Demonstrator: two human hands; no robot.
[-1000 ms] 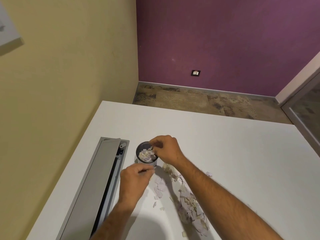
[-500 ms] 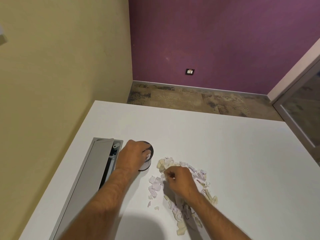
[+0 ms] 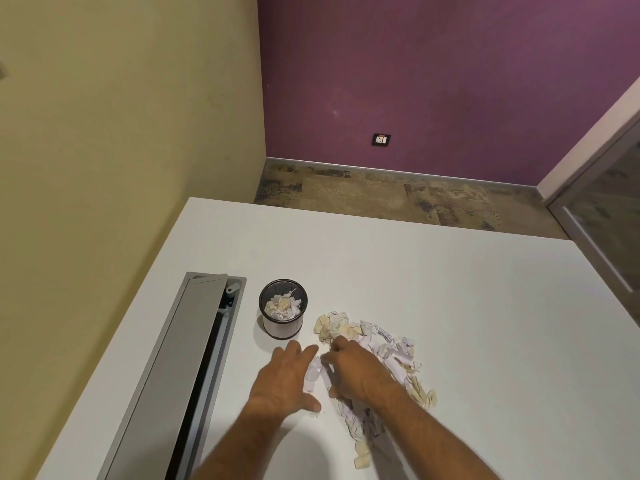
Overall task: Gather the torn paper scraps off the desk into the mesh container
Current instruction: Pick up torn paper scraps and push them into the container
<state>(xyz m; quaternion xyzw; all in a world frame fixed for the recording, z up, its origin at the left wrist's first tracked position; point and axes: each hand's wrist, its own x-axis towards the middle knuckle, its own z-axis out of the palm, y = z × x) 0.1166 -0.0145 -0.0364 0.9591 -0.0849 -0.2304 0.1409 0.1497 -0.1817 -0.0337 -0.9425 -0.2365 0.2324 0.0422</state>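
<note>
A small black mesh container (image 3: 283, 318) stands upright on the white desk (image 3: 450, 306), partly filled with torn scraps. A long heap of cream and pale lilac paper scraps (image 3: 381, 344) lies to its right and runs toward me. My left hand (image 3: 287, 379) lies flat on the desk just below the container, fingers straight, touching a few lilac scraps at its right edge. My right hand (image 3: 356, 368) sits on the near-left part of the heap with its fingers curled down into the scraps.
A grey cable tray with an open lid (image 3: 187, 368) is set into the desk left of the container. A yellow wall bounds the desk on the left. The desk's far edge meets carpet floor and a purple wall.
My left hand has left the container's rim and come down flat on the desk near the scraps. My right hand has shifted slightly within the heap. The container's top is now uncovered.
</note>
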